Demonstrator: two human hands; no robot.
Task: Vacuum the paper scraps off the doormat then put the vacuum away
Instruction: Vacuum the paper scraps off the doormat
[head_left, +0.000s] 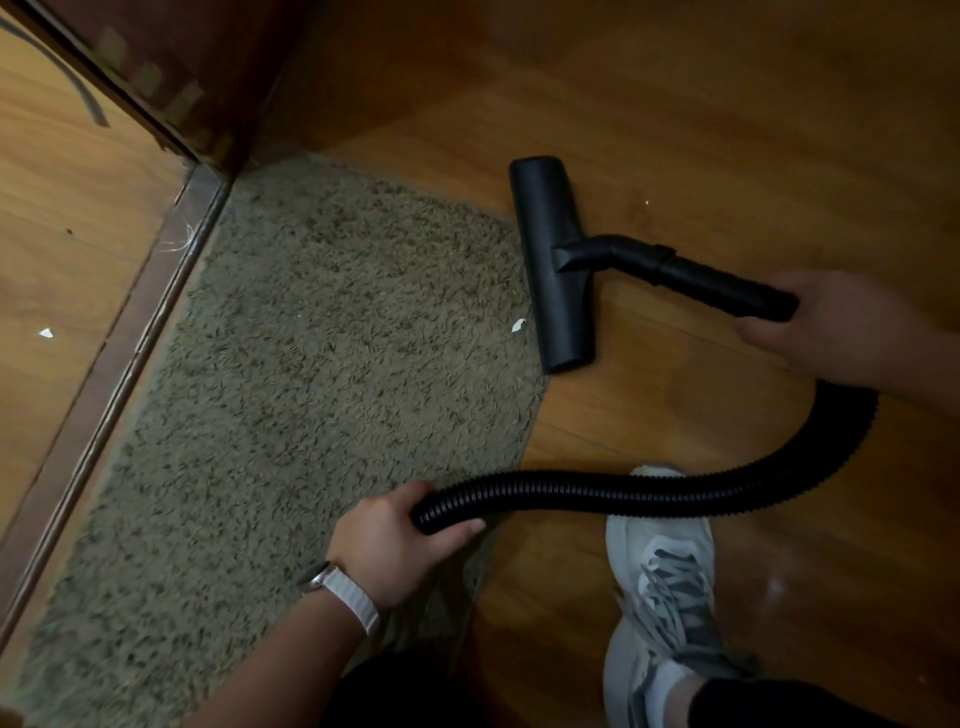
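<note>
Black ribbed vacuum hose (597, 491) is gripped by left hand (397, 545), black rigid wand (722, 283) w/ floor nozzle (550, 260) by right hand (831, 322), beside shaggy grey-brown doormat (311, 364) w/ white paper scrap (518, 325).

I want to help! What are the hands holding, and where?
Right hand holds the vacuum tube by its rear end; left hand grips the hose near its other end.

A shaggy grey-brown doormat (291, 395) is lying flat against the door threshold (130, 332). One white paper scrap (518, 325) is sitting at its right edge, just beside the black floor head (551, 265), which is resting on the wooden boards (675, 130) along that edge. The ribbed black hose (675, 488) is curving back from the rigid tube (727, 283).
</note>
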